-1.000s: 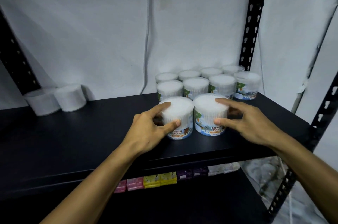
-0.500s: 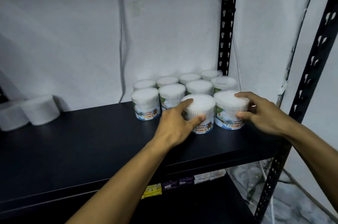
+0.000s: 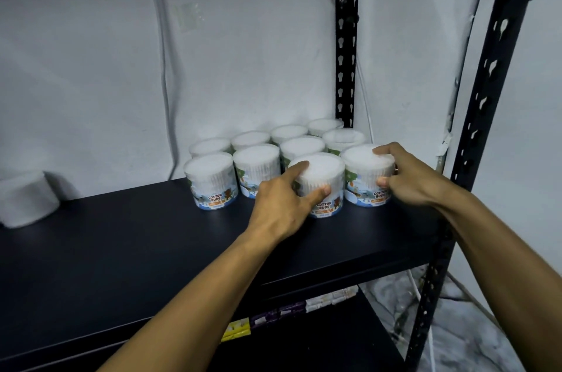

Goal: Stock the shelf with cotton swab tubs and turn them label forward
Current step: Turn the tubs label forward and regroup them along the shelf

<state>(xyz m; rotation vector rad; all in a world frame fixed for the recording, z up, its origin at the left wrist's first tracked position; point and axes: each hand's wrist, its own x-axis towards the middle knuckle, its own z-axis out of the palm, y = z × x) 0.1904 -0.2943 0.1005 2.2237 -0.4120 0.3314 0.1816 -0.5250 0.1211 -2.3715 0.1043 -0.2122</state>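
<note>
Head view showed fingers (image 3: 299,165) of the left hand (image 3: 281,209) curled round a front tub (image 3: 319,186), thumb on its side and pointer on its lid. The right hand (image 3: 410,177) gripped the corner tub (image 3: 366,177) the same way. Both tubs stood on the black shelf (image 3: 137,238), touching each other, with "Cotton Buds" facing out. That grip probably let each tub be turned or nudged. More tubs (image 3: 252,165) sat packed behind. Two plain white tubs (image 3: 26,198) stood well apart on the left.
</note>
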